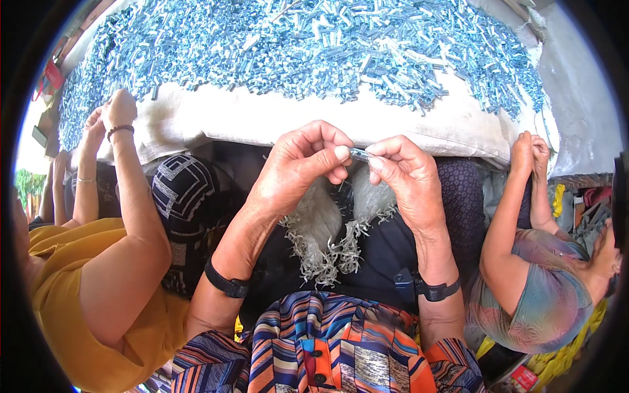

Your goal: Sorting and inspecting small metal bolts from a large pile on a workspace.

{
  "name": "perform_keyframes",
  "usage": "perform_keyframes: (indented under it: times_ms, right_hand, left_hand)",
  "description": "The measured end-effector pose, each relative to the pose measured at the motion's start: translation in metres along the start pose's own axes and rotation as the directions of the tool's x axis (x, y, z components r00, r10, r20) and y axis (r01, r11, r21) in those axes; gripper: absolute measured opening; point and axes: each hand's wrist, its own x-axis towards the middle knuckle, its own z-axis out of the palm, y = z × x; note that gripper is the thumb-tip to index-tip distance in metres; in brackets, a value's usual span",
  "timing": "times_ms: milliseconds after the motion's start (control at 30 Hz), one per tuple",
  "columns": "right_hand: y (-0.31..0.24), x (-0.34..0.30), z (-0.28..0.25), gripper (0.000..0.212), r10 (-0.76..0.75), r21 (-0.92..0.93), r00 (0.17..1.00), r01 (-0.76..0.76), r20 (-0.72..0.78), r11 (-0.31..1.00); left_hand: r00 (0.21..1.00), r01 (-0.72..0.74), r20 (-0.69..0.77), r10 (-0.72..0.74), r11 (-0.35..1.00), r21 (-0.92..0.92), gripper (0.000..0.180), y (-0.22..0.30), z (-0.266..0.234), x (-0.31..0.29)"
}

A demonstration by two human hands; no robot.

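Observation:
Between my hands, just in front of the table's near edge, is a small shiny bluish tube-like piece (360,154). My left hand (306,159) pinches its left end with thumb and fingertips. From the other side, my right hand (407,180) grips its right end, thumb and fingers pressed together. Both forearms are raised, and each has a dark band on it. A large pile of similar short blue and silvery pieces (282,52) covers the table beyond my hands.
Pale sacking (216,111) covers the table's near edge. A frayed grey woven sack (314,223) hangs below my hands. A person in a mustard top (98,281) works close on my left; another in a patterned top (550,288) sits on my right, hands at the table edge.

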Motion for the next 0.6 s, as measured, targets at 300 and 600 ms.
perform_keyframes:
  times_ms: [300,600]
  right_hand:
    - [0.001,-0.008,-0.005,0.008,0.148,0.437,0.940,-0.278,0.307,0.856]
    - [0.001,-0.002,-0.021,0.016,0.233,-0.131,0.946,-0.208,0.224,0.969]
  left_hand:
    - [0.945,0.091,0.319,-0.067,0.994,-0.062,0.021,-0.003,-0.003,-0.010]
    - [0.980,0.055,0.170,-0.103,0.963,0.265,0.021,-0.005,-0.021,-0.009]
